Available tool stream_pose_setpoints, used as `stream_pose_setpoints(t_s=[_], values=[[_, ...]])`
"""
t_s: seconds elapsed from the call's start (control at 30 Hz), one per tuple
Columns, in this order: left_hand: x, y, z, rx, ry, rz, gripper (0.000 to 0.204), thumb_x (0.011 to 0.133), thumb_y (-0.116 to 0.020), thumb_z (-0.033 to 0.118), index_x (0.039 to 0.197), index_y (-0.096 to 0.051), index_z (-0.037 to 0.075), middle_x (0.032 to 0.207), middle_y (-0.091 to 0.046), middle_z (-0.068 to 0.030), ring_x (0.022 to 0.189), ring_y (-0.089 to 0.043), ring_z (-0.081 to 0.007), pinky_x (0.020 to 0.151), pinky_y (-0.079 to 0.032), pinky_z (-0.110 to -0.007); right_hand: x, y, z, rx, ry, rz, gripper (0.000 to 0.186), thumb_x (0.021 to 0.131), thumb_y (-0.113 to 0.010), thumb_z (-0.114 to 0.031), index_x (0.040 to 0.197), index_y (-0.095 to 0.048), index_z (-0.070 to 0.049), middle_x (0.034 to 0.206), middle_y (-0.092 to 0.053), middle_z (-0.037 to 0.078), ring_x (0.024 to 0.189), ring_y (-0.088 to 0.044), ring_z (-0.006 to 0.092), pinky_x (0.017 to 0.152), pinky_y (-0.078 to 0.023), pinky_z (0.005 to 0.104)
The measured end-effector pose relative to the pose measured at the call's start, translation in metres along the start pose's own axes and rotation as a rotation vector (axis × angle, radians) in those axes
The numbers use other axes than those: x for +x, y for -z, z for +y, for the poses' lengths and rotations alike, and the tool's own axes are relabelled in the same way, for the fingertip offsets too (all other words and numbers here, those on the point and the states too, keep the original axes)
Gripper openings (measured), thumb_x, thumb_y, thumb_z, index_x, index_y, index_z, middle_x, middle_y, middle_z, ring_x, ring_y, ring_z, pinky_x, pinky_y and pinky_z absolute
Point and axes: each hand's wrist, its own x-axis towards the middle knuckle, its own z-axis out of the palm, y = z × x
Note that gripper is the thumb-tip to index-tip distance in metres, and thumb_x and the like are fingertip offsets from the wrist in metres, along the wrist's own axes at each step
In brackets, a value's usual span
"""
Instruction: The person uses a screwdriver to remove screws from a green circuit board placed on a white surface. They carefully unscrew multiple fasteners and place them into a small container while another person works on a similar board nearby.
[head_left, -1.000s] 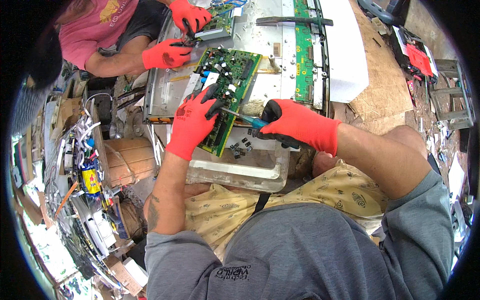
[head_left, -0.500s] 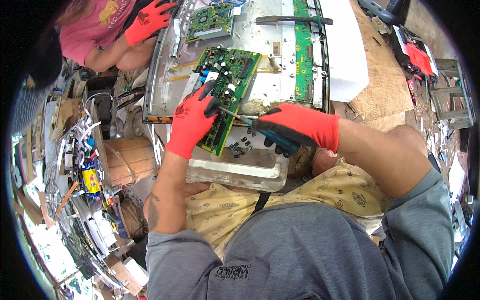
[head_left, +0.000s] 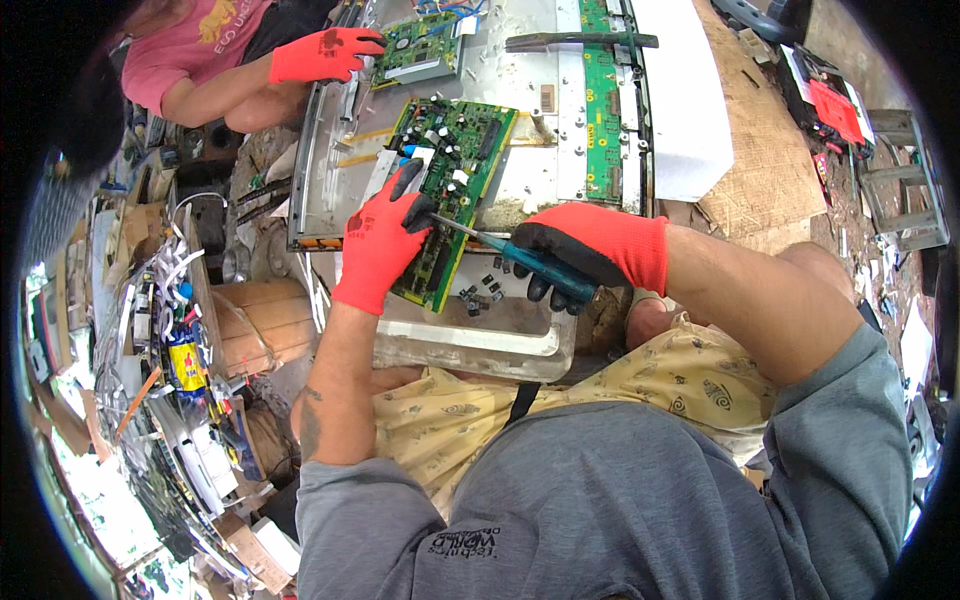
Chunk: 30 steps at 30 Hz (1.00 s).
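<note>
My left hand (head_left: 384,232), in a red glove with black fingertips, grips the left edge of a green circuit board (head_left: 475,150) studded with capacitors and connectors. My right hand (head_left: 590,250), gloved alike, is closed round the teal handle of a screwdriver (head_left: 553,275); its shaft reaches the board beside my left fingertips. Beneath the board's lower end, small black components (head_left: 480,293) lie in a scuffed plastic tray (head_left: 460,342). The board rests partly over a flat metal panel (head_left: 525,185) with a long green circuit strip (head_left: 604,150) along its right side.
A co-worker's red-gloved hand (head_left: 325,58) is at a smaller board (head_left: 420,40) on the panel's far end. A dark metal bar (head_left: 540,42) lies across the panel. Cardboard (head_left: 750,160) is at right, piled scrap (head_left: 180,390) at left, a wooden frame (head_left: 895,180) at far right.
Since a second ago, my right hand has shifted its grip, tilting the screwdriver handle down and rightward. The co-worker's hands moved away leftward, then one came back toward the smaller board.
</note>
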Motion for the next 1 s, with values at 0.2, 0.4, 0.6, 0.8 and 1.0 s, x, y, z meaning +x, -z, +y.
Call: stream_pose_setpoints(t_s=[0.2, 0.4, 0.6, 0.8, 1.0], values=[[0.004, 0.007, 0.003, -0.021, -0.007, -0.073, 0.050, 0.079, -0.079, 0.013, 0.128, -0.068, 0.017, 0.154, -0.052, -0.0030, 0.118, -0.065, -0.0331, 0.095, -0.055, -0.042, 0.017, -0.005, 0.007, -0.485, 0.173, 0.272, 0.034, 0.089, -0.074, -0.031, 0.102, -0.068, 0.000, 0.081, -0.072, 0.012, 0.061, -0.068, 0.0206, 0.054, -0.057, 0.0339], [0.003, 0.008, -0.002, -0.027, -0.025, -0.040, 0.056, 0.081, -0.076, 0.013, 0.136, -0.063, 0.017, 0.156, -0.050, -0.0051, 0.126, -0.060, -0.0337, 0.101, -0.052, -0.042, 0.002, -0.008, -0.010, -0.092, -0.092, 0.126, 0.037, 0.094, -0.068, -0.034, 0.109, -0.068, 0.000, 0.088, -0.072, 0.010, 0.066, -0.069, 0.0181, 0.056, -0.058, 0.0338], [0.004, 0.010, 0.002, 0.063, 0.001, -0.056, 0.051, 0.082, -0.073, 0.012, 0.132, -0.064, 0.017, 0.154, -0.051, -0.0089, 0.124, -0.061, -0.0347, 0.099, -0.053, -0.044, 0.016, -0.012, -0.006, -0.613, 0.131, 0.323, 0.039, 0.086, -0.071, -0.035, 0.105, -0.067, -0.002, 0.091, -0.073, 0.016, 0.077, -0.071, 0.0281, 0.067, -0.057, 0.0402], [0.003, 0.004, 0.019, 0.382, -0.073, -0.040, 0.029, 0.081, -0.069, 0.008, 0.110, -0.067, 0.010, 0.152, -0.052, -0.0112, 0.116, -0.064, -0.0349, 0.091, -0.056, -0.045, 0.019, -0.022, 0.005, -0.933, 0.309, 0.461, 0.041, 0.082, -0.072, -0.028, 0.109, -0.058, -0.001, 0.100, -0.069, 0.021, 0.095, -0.068, 0.0391, 0.084, -0.054, 0.0463], [0.005, -0.002, 0.024, 0.524, -0.087, -0.089, 0.012, 0.085, -0.060, 0.006, 0.095, -0.067, 0.005, 0.151, -0.054, -0.0134, 0.105, -0.066, -0.0359, 0.087, -0.057, -0.045, 0.010, -0.020, -0.003, -1.074, 0.280, 0.472, 0.038, 0.083, -0.069, -0.023, 0.111, -0.056, -0.001, 0.106, -0.067, 0.022, 0.102, -0.066, 0.0418, 0.087, -0.053, 0.0472]])
